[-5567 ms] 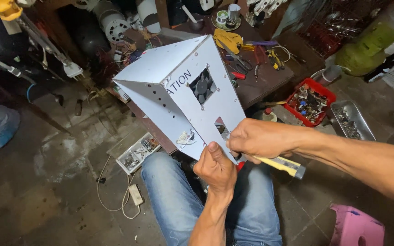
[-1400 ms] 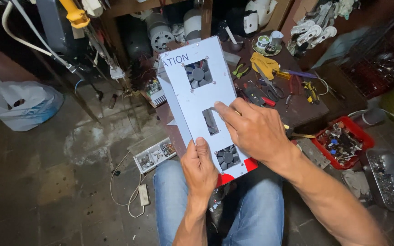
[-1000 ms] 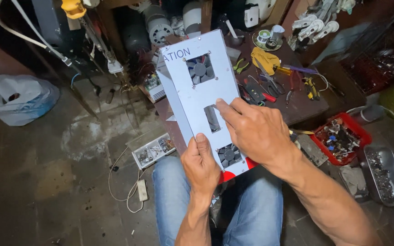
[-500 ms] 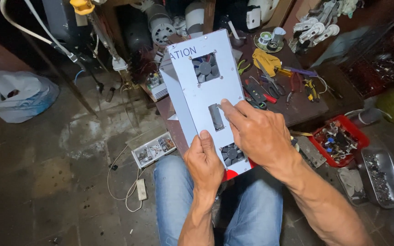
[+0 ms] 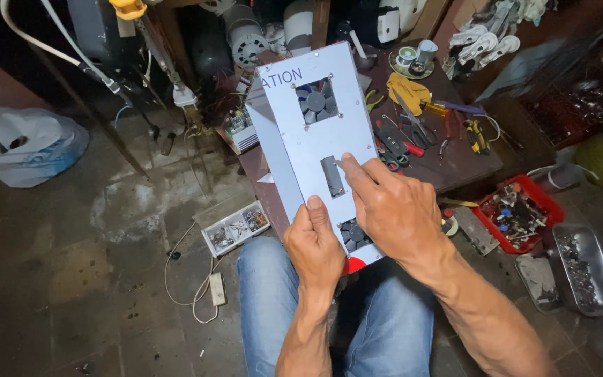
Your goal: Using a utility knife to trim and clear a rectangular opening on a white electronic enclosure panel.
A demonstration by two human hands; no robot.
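Together, left hand (image 5: pixel 315 244) and right hand (image 5: pixel 393 209) hold one panel (image 5: pixel 300 139) with two fans (image 5: pixel 315 101).

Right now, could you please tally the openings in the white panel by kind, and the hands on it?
Fan openings in the white panel: 2 (upper fan, lower fan)
Rectangular slot: 1
Hands on it: 2 (left hand, right hand)
Total: 5

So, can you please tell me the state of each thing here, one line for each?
White metal panel: held tilted above the lap, fans showing through two openings.
Left hand: gripping the panel's lower edge, thumb on its face.
Right hand: resting on the panel, forefinger at the middle slot.
Red tray: open, full of small parts.
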